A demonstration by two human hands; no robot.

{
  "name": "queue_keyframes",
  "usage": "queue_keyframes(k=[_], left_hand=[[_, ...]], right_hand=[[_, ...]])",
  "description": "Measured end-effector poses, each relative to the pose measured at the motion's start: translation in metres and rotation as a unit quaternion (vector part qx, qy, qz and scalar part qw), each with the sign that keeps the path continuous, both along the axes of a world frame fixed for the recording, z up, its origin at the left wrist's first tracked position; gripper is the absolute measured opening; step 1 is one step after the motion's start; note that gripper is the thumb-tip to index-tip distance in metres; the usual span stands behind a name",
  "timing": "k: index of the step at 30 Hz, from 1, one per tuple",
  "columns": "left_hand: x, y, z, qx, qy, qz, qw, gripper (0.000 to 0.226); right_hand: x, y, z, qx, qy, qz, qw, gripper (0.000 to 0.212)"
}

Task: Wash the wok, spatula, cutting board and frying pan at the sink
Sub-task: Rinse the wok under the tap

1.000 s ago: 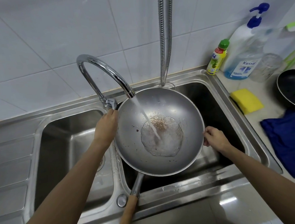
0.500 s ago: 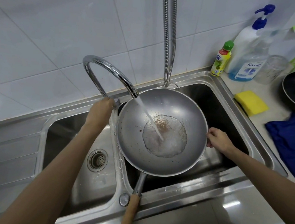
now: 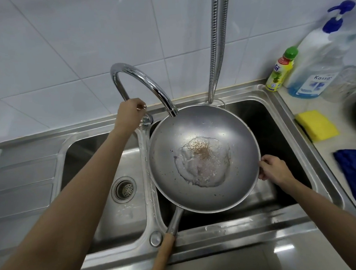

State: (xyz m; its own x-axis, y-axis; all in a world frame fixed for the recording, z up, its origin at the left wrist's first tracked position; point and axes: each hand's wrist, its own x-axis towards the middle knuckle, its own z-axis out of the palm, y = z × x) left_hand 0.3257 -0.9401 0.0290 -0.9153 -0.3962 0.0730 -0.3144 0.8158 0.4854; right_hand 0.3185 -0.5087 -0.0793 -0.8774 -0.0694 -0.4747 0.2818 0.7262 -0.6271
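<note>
Steel all around us: the wok (image 3: pixel 204 154) sits in the right basin of the double sink (image 3: pixel 283 101), its wooden handle pointing back toward us over the front rim, and a shallow pool of foamy water with brown residue lies at its bottom. A second ago a stream was running from the tap (image 3: pixel 142 83) into that pool; now nothing falls from the spout, so we judge the water has just been turned off. Our left hand (image 3: pixel 131 114) has gone from the wok's rim up to the tap's base, where its fingers are curled about the valve. Our right hand (image 3: pixel 273 169) keeps its grip on the wok's right rim, fingers wrapped over the edge, steadying it. With the wetting done, we reckon scrubbing comes next: the yellow sponge (image 3: pixel 317 124) lies on the desk just beside the sink, with the green-capped bottle (image 3: pixel 280 71) and the pump bottle (image 3: pixel 320 53) behind it and a blue cloth (image 3: pixel 354 168) nearer us. A dark pan edge shows at the far right, likely the frying pan; spatula and cutting board are not in view.
</note>
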Motion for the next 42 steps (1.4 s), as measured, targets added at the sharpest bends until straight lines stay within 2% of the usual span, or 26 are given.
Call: queue_keyframes(k=[4,5,8,12,14,18,21,23,25,27,30,34,36,38,40,42], left_hand=[[0.058,0.045,-0.017,0.09,0.103,0.137,0.981,0.017],[0.078,0.063,-0.023,0.111,0.102,0.142,0.978,0.015],[0.139,0.112,-0.043,0.143,0.01,0.109,0.984,0.014],[0.208,0.153,-0.063,0.05,-0.081,0.064,0.993,0.01],[0.232,0.165,-0.067,0.003,-0.115,0.076,0.99,0.013],[0.26,0.188,-0.065,-0.042,-0.209,0.125,0.969,0.032],[0.276,0.197,-0.065,-0.03,-0.27,0.171,0.947,0.046],[0.287,0.2,-0.064,-0.078,-0.32,0.166,0.93,0.054],[0.296,0.205,-0.065,-0.182,-0.356,0.112,0.91,0.044],[0.3,0.215,-0.063,-0.232,-0.384,0.069,0.891,0.031],[0.299,0.22,-0.059,-0.242,-0.409,0.078,0.876,0.03],[0.299,0.221,-0.059,-0.234,-0.407,0.066,0.88,0.029],[0.301,0.217,-0.062,-0.218,-0.396,0.076,0.889,0.023],[0.299,0.213,-0.068,-0.228,-0.406,0.066,0.882,0.024],[0.295,0.216,-0.067,-0.221,-0.378,0.064,0.897,0.027],[0.3,0.217,-0.069,-0.159,-0.354,0.087,0.917,0.027]], right_hand=[[0.0,0.0,0.003,0.001,0.002,0.005,1.0,0.02],[0.0,0.0,0.003,-0.001,0.0,0.003,1.0,0.02],[-0.001,0.001,0.003,-0.01,-0.01,-0.001,1.0,0.02],[-0.006,0.008,-0.001,-0.026,-0.034,0.005,0.999,0.019],[-0.008,0.01,-0.002,-0.028,-0.043,0.014,0.999,0.02],[-0.01,0.01,-0.003,-0.045,-0.048,0.027,0.997,0.021],[-0.013,0.013,-0.009,-0.056,-0.05,0.028,0.997,0.021],[-0.015,0.015,-0.014,-0.063,-0.05,0.03,0.996,0.02],[-0.014,0.017,-0.018,-0.07,-0.047,0.035,0.996,0.017],[-0.012,0.018,-0.021,-0.078,-0.044,0.035,0.995,0.017],[-0.013,0.014,-0.025,-0.078,-0.053,0.032,0.995,0.02],[-0.014,0.011,-0.022,-0.079,-0.076,0.039,0.993,0.021],[-0.014,0.009,-0.015,-0.087,-0.115,0.054,0.988,0.017],[-0.018,0.011,-0.005,-0.094,-0.168,0.075,0.978,0.012],[-0.022,0.018,0.006,-0.109,-0.212,0.093,0.967,0.017],[-0.027,0.026,0.013,-0.101,-0.195,0.128,0.967,0.021]])
